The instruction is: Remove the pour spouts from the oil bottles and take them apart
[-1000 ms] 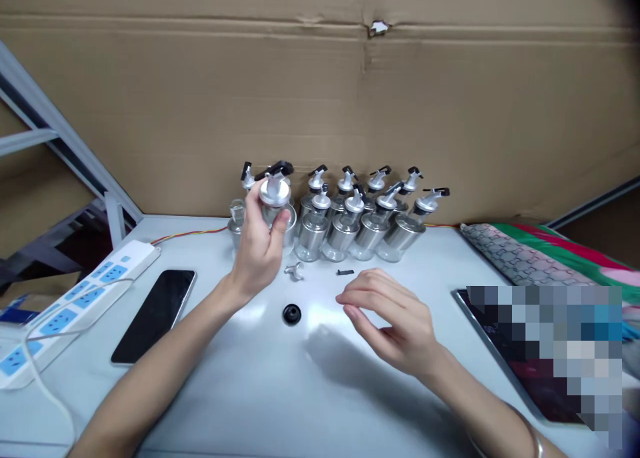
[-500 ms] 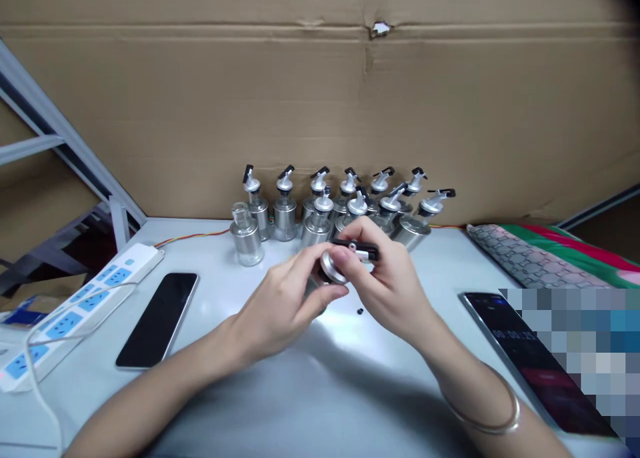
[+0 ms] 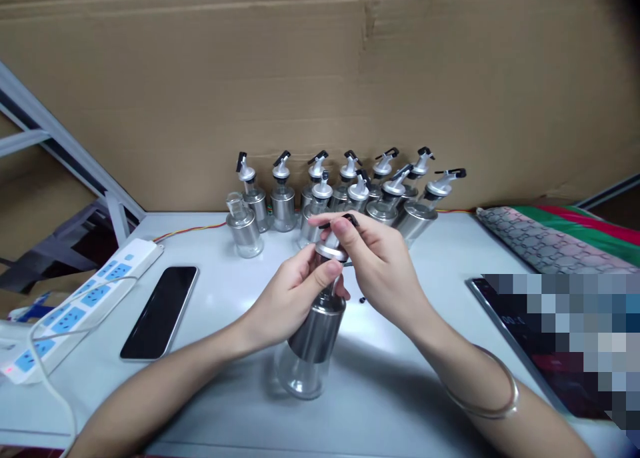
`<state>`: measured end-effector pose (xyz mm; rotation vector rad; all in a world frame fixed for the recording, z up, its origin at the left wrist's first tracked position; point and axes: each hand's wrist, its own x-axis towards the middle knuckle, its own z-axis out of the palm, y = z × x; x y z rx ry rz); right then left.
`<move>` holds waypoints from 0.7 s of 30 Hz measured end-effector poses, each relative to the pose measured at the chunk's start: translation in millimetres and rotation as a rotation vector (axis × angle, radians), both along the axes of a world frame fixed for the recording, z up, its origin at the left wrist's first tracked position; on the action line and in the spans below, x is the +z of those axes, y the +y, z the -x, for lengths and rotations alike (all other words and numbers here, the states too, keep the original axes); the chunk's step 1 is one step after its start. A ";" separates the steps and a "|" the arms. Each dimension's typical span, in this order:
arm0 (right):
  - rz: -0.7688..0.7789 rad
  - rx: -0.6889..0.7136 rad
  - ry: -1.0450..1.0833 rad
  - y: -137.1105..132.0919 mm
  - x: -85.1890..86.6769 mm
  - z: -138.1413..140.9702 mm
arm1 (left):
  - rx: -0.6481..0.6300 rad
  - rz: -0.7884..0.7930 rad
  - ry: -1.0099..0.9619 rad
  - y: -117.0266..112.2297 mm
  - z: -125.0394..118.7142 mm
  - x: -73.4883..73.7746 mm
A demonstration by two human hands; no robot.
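A glass oil bottle (image 3: 317,335) with a metal sleeve tilts slightly in front of me, its glass base low over or on the table; I cannot tell which. Its neck is wrapped by the fingers of my left hand (image 3: 295,295). On top sits a silver pourer spout (image 3: 330,250) with a black flip lid, pinched between the thumb and fingers of my right hand (image 3: 383,265). Behind my hands stand several similar bottles (image 3: 283,208) fitted with pourers. One bottle without a pourer (image 3: 245,228) stands at the left of that group.
A phone (image 3: 160,311) and a white power strip (image 3: 83,311) with a cable lie at left. Another phone (image 3: 525,338), partly pixelated, lies at right near a patterned fabric item (image 3: 525,235). A small black piece (image 3: 363,301) rests beside my right hand. Cardboard (image 3: 200,98) stands behind.
The bottle has swung from pointing its spout at me to nearly upright, so its body shows below my left hand. My right hand has shifted its grip on the spout. The view has tilted slightly downward.
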<state>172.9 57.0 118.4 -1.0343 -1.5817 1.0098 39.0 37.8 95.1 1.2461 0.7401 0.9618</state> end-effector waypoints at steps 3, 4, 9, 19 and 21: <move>0.189 0.041 0.236 -2.6 -4.5 5.2 | -0.067 0.090 -0.073 1.6 -0.1 1.9; 0.219 0.053 0.301 -2.7 -5.8 6.5 | -0.105 0.126 -0.103 1.8 0.0 2.8; 0.321 0.117 0.518 -0.3 -7.7 9.2 | -0.295 0.314 -0.320 0.9 0.6 5.6; 0.677 0.164 0.732 -11.4 2.8 11.0 | -0.419 0.467 -0.516 5.2 0.7 -2.5; 0.676 0.126 0.757 -12.1 6.8 13.4 | -0.430 0.464 -0.525 4.7 1.1 -1.1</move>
